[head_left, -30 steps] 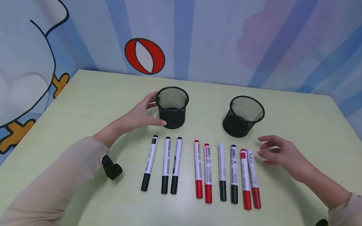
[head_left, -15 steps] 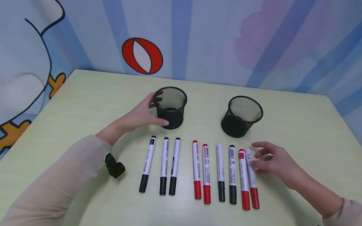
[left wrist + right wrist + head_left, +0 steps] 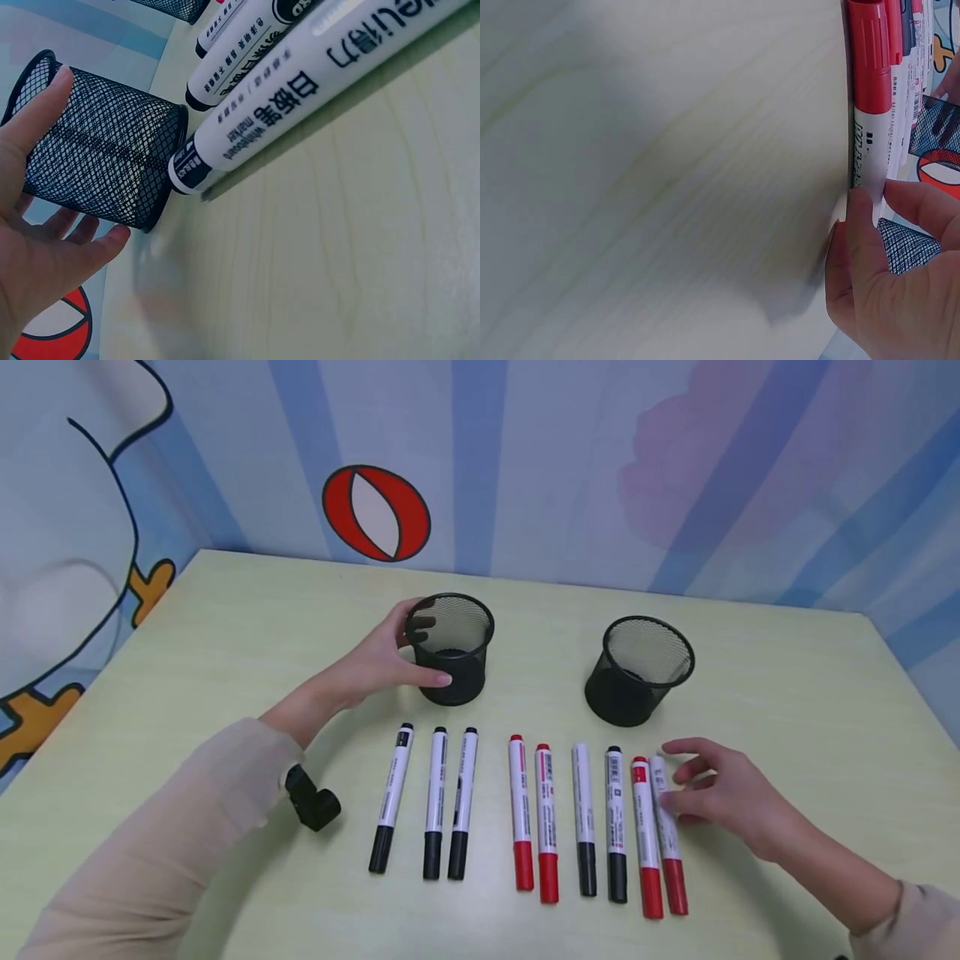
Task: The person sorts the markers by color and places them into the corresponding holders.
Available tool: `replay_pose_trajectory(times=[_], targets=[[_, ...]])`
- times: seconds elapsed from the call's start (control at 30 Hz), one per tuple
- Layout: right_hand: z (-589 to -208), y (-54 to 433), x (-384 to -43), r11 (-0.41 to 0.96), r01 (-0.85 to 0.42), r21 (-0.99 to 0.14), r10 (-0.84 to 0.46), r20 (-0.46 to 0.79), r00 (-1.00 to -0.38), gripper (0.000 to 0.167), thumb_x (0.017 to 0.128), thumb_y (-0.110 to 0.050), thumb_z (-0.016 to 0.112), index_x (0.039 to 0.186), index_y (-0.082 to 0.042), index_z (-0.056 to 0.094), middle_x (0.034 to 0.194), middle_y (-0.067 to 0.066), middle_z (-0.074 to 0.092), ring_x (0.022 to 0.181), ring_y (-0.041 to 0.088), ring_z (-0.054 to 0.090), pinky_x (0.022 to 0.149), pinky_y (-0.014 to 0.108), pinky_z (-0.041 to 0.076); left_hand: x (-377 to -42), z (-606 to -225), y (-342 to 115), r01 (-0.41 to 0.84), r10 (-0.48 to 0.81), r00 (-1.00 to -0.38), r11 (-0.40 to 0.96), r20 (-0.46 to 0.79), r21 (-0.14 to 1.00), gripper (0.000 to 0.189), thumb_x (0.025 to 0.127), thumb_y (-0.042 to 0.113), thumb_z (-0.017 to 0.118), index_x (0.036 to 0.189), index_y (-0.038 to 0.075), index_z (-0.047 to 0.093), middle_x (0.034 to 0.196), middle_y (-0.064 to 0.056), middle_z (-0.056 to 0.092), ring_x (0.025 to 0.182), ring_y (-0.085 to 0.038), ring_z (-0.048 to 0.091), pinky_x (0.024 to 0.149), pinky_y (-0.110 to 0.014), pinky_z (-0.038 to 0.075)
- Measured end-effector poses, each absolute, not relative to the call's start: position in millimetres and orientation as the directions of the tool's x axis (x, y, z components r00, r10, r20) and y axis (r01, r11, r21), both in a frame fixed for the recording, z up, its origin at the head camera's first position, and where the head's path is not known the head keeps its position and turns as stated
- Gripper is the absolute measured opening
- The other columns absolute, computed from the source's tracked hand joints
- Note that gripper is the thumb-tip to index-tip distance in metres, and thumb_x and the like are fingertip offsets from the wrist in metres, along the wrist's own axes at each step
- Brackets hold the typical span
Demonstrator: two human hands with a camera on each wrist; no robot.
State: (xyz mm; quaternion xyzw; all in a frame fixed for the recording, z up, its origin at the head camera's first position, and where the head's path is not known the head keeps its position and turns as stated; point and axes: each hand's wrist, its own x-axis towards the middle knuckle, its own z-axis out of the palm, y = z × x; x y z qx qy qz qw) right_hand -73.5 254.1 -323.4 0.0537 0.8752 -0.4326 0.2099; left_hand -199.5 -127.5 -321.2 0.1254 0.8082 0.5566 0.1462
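Right hand [image 3: 738,802] now sits further left, at end marker [image 3: 668,837], fingers narrow, grip unclear | left hand [image 3: 371,664] holds left cup [image 3: 471,667] | marker lies beside neighbour [image 3: 647,837] | pinch squarely, sparing neighbour

- Indoors; playroom- or classroom-like corner, exact kind unclear.
- Pale-blue wall [image 3: 555,485] with darker blue stripes, cartoon-printed: red-and-white oval ball [image 3: 377,513], white black-outlined figure [image 3: 60,552] with orange feet [image 3: 41,727].
- Pale wood-grain table [image 3: 262,610] along it.
- Stationery: black round wire-mesh cups [image 3: 627,697], white-barrelled markers [image 3: 519,793] capped black or red.
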Motion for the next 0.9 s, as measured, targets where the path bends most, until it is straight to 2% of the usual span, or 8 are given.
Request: replay_pose_trajectory(times=[0.6,0.9], targets=[[-325.5,250.6,-77.0,0.687,0.260,-0.679,-0.065,-0.414,-0.908,0.062,0.078,-0.011,0.075,0.130,0.004,0.044,0.100,0.015,0.048,0.090,0.026,0.050,0.065,0.030,0.055,-199.4,-322.1,-122.7,0.044,0.348,-0.934,0.336,-0.081,0.941,0.090,0.073,0.013,0.079,0.143,0.014,0.022,0.142,-0.006,0.036,0.130,-0.024,0.032,0.105,-0.054,0.026],[-323.6,257.3,-80.8,0.634,0.309,-0.709,-0.078,-0.456,-0.887,0.060,0.079,-0.007,0.071,0.131,0.003,0.043,0.105,0.017,0.049,0.091,0.027,0.052,0.071,0.034,0.055,-200.4,-319.8,-122.5,0.037,0.347,-0.934,0.347,-0.092,0.937,0.091,0.072,0.015,0.079,0.143,0.015,0.023,0.141,-0.006,0.038,0.130,-0.024,0.032,0.106,-0.053,0.026]])
